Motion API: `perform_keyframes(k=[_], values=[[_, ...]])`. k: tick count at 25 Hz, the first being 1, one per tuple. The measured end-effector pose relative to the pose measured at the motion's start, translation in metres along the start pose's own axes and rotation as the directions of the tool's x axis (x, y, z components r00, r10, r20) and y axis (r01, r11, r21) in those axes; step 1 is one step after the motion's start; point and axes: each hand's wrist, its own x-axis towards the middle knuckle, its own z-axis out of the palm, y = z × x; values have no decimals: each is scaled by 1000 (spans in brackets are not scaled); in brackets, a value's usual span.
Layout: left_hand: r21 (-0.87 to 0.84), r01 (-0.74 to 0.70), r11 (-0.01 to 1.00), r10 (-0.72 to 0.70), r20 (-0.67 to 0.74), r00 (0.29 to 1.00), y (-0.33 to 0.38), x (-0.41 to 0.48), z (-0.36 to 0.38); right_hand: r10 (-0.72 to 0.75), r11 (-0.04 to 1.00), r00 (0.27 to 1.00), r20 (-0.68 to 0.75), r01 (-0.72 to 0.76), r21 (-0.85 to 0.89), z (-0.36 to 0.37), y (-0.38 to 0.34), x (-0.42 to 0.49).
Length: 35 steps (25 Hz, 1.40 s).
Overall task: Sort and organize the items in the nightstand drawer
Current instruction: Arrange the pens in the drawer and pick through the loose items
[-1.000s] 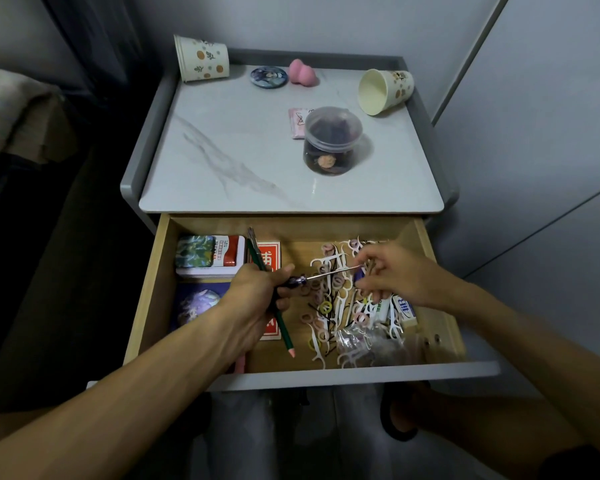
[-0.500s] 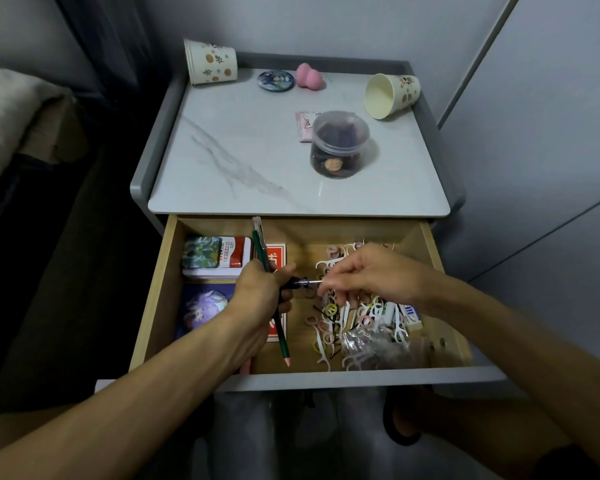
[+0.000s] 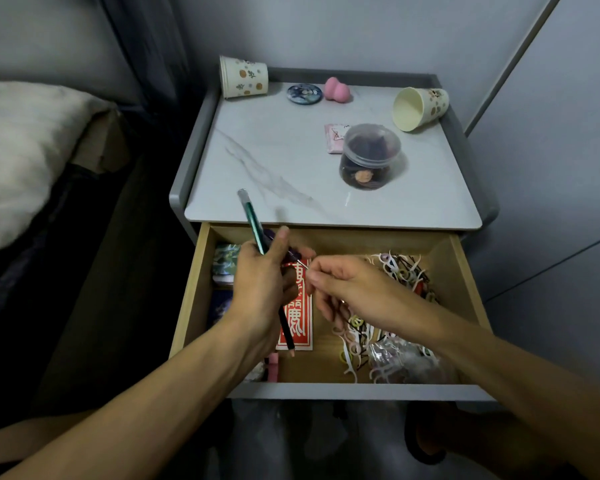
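Two-handed grip: left hand (image 3: 260, 289) and right hand (image 3: 354, 292) meet over the left half of the open drawer (image 3: 465, 271).
Left grip: fingers curl round a green pencil (image 3: 253, 220) and a slim dark-handled tool (image 3: 296, 256), held together.
Right grip: thumb and forefinger pinch the free end of the tool's thin metal shaft.
Pencil position: tilted, capped end up over the nightstand's front edge, point down above a red card (image 3: 300, 327).
Drawer, left side: red card lies flat; patterned boxes sit mostly hidden behind the left hand.
Drawer, right side: loose pile of floss picks and hair ties (image 3: 404, 271); crumpled clear bag (image 3: 395, 358) near the front.
Nightstand top (image 3: 274, 150): lidded clear jar (image 3: 369, 155) touching a pink packet (image 3: 334, 138); left paper cup (image 3: 243, 77) and right paper cup (image 3: 420, 107), both on their sides; round badge (image 3: 304, 94) just beside a pink sponge (image 3: 336, 89).
Far left: bed (image 3: 14, 150).
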Motion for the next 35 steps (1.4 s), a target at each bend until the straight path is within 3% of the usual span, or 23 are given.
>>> perform_keyframes(k=[4,6,8,11,14,18,22,24,27,30,35], values=[[256,-13,967,10,14,1000,-5,11,-9,-116,950,972,-202,50,-308,-9,-12,3],[462,-96,882,79,56,995,-9,15,-13,-166,982,931,-326,127,-137,-17,-15,7],[593,-139,793,81,124,989,-11,11,-12,-168,984,921,-350,179,0,-15,-17,13],[694,-178,697,104,148,984,-9,6,-8,-177,984,900,-399,173,-47,-2,-16,20],[686,-194,701,118,157,981,-3,4,-5,-161,986,885,-437,164,-32,-1,-17,20],[417,-97,904,71,77,995,-1,6,-4,-169,953,830,-531,276,128,-9,-23,20],[322,-115,940,115,21,993,1,6,-9,-178,912,743,-646,371,176,-20,-31,13],[220,-149,964,150,12,989,5,7,-9,-247,944,760,-601,329,27,-21,-31,11],[49,-126,991,123,69,990,17,0,-2,-282,959,881,-380,247,-137,-9,-28,13],[68,-144,987,138,86,987,21,-5,0,-237,971,924,-300,216,-102,-4,-26,13],[135,-154,979,163,-62,985,28,10,-18,-51,991,990,-129,34,-129,-8,-24,11]])
